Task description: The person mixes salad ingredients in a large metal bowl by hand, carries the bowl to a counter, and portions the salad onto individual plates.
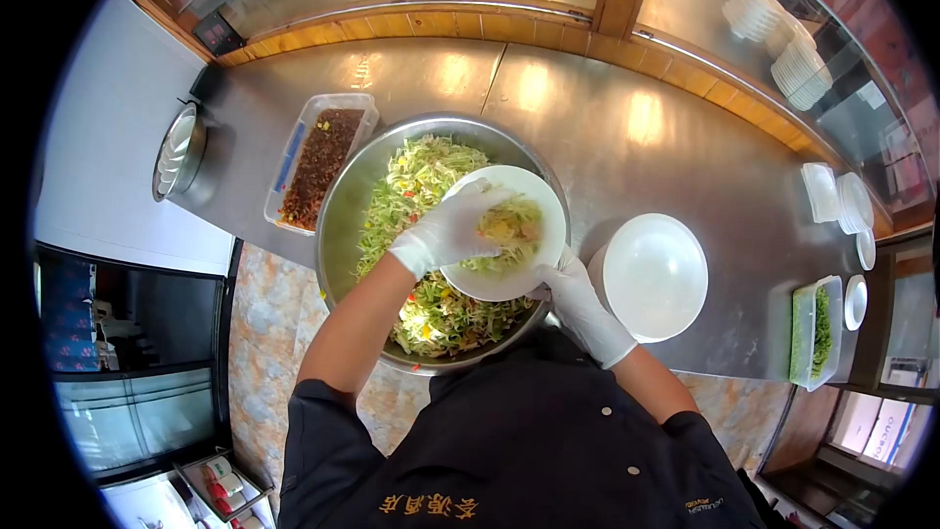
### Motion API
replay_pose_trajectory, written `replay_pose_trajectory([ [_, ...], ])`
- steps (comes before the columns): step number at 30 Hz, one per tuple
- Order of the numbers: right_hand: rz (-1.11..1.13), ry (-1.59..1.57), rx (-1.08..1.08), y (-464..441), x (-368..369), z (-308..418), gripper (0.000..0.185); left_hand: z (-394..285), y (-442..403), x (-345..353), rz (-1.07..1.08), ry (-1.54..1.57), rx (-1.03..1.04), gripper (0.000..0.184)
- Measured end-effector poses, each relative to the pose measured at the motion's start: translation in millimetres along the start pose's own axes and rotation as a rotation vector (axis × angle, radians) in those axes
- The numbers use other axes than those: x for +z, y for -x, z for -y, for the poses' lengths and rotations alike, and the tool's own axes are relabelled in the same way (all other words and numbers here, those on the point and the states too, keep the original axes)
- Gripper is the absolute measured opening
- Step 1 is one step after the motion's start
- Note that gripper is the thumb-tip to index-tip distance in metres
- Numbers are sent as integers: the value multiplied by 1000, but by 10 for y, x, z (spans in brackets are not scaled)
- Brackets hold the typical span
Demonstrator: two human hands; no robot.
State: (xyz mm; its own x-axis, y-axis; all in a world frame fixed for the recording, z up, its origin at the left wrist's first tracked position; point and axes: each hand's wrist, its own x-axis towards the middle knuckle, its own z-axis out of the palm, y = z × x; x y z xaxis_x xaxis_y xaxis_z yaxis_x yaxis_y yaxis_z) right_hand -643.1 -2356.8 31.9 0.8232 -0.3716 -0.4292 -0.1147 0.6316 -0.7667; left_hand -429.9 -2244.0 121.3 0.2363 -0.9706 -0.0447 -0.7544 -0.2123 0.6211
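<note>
A stainless-steel counter runs across the view, and the wearer's dark jacket, with yellow lettering on the chest, fills the near side. On the counter, close against the jacket, stands a wide steel mixing bowl heaped with a shredded vegetable mix, pale green and white with bits of red and yellow. Above the right part of this bowl is a white dish, tilted, with a smaller portion of shredded vegetables in it. Left of the mixing bowl and just beside it, a clear plastic tub contains a dark red-brown chopped mixture. To the right, a stack of round white dishes stands near the right hand. The left hand, in a translucent glove, reaches into the white dish, fingers partly extended at the shredded portion; whether they pinch any of it cannot be told. The right hand, gloved too, is closed on the near right rim of the white dish, holding it up. At the far left sits a metal bowl with white pieces inside. At the far right, a clear tub holds chopped greens, with small white plates beside it.
</note>
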Motion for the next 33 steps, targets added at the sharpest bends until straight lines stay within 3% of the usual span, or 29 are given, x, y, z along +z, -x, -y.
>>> replay_pose_trajectory([
  [2,-11,12,31,-47,-81,-85,43,-22,177,-183,-27,52,-52,83],
  [5,-6,-75,30,-38,-119,-114,48,69,538,-491,-57,377,-540,81],
  [7,5,-114,19,-63,-187,-199,44,987,947,-138,-70,200,-509,84],
  [9,-2,-150,11,-47,-178,-193,43,1105,1276,384,63,-175,-576,80],
  [11,-22,-183,1,-18,-61,-94,43,842,1342,871,158,-345,-569,67],
  [14,76,-142,-38,-102,-196,-162,44,1320,1322,914,153,-164,-560,51],
  [17,-70,-134,-36,-64,-34,-44,45,1178,1234,446,-25,-160,-475,38],
  [18,-72,-134,-36,-72,-25,-30,45,1009,1240,247,-161,-36,-467,31],
  [21,-74,-145,-51,-48,-44,2,46,526,1061,-278,-290,167,-356,26],
  [25,-41,-161,-84,149,40,205,47,-408,388,-619,-157,-3,-84,35],
  [30,-74,-153,-113,407,-108,436,52,-915,-433,-175,88,-413,222,58],
  [33,-150,-227,-123,656,-309,709,51,-1308,-739,-97,163,-442,299,69],
])
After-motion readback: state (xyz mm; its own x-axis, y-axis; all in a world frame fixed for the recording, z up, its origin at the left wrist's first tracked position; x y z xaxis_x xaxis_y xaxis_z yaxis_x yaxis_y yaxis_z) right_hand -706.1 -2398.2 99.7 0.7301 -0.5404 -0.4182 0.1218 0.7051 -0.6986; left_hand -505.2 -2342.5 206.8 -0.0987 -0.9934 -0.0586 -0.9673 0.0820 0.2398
